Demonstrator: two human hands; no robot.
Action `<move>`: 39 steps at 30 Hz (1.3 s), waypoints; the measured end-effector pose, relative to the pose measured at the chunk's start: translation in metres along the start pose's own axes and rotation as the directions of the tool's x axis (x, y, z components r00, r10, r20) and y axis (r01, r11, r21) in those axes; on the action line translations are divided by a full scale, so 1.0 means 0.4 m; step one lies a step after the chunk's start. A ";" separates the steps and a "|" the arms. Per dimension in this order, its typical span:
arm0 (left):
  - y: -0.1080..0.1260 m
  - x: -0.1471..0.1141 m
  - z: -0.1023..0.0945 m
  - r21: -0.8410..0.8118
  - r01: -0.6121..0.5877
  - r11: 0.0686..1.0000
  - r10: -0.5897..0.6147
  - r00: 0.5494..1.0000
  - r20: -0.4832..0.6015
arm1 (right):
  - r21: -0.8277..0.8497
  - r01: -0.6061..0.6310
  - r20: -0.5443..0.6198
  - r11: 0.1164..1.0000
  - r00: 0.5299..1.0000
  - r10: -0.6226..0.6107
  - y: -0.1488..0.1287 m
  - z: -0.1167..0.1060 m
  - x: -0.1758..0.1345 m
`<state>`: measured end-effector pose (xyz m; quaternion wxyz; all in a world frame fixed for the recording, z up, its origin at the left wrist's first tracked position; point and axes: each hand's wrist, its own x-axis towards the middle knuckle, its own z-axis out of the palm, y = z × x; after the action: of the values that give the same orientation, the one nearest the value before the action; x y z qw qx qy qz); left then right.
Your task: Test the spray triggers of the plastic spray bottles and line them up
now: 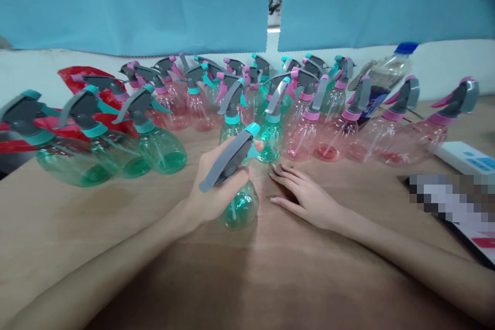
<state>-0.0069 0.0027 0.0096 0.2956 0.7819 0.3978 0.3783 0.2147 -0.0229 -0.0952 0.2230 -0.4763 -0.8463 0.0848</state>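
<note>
My left hand [212,185] is wrapped around the neck of a green spray bottle [240,207], whose grey trigger head with a teal nozzle rises above my fingers. The bottle is upright, at or just above the table top. My right hand [309,196] lies flat on the wooden table [216,278], fingers stretched toward the bottles and holding nothing. Just beyond my hands stand another green spray bottle [271,139] and a pink spray bottle [303,139]. Three green spray bottles, one of them nearest my hand [162,147], stand to the left.
Several more pink and green spray bottles crowd the back, with a pink one [415,136] at the right. A red plastic bag [77,80] lies behind the left group. A clear bottle with a blue cap [394,69], a white box [464,157] and a blurred flat object [452,201] are on the right.
</note>
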 end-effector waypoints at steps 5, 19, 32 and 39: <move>-0.001 -0.002 0.006 -0.027 -0.013 1.000 0.012 0.999 -0.032 | 0.011 0.010 -0.017 1.000 1.000 -0.010 0.001 0.000 0.000; -0.005 -0.003 0.011 -0.068 -0.025 0.997 0.021 0.998 -0.060 | -0.025 -0.001 0.012 1.000 1.000 0.001 0.001 0.001 0.001; -0.006 -0.002 0.010 -0.088 -0.040 0.995 0.036 0.999 -0.041 | -0.017 -0.002 0.003 1.000 1.000 0.002 0.001 0.001 0.001; -0.006 0.001 0.011 -0.103 -0.036 0.994 0.032 0.999 -0.044 | -0.029 0.006 0.016 1.000 1.000 -0.005 0.002 0.001 0.001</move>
<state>-0.0039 0.0036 0.0057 0.3210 0.7639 0.3703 0.4198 0.2151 -0.0220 -0.0958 0.2094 -0.4765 -0.8505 0.0754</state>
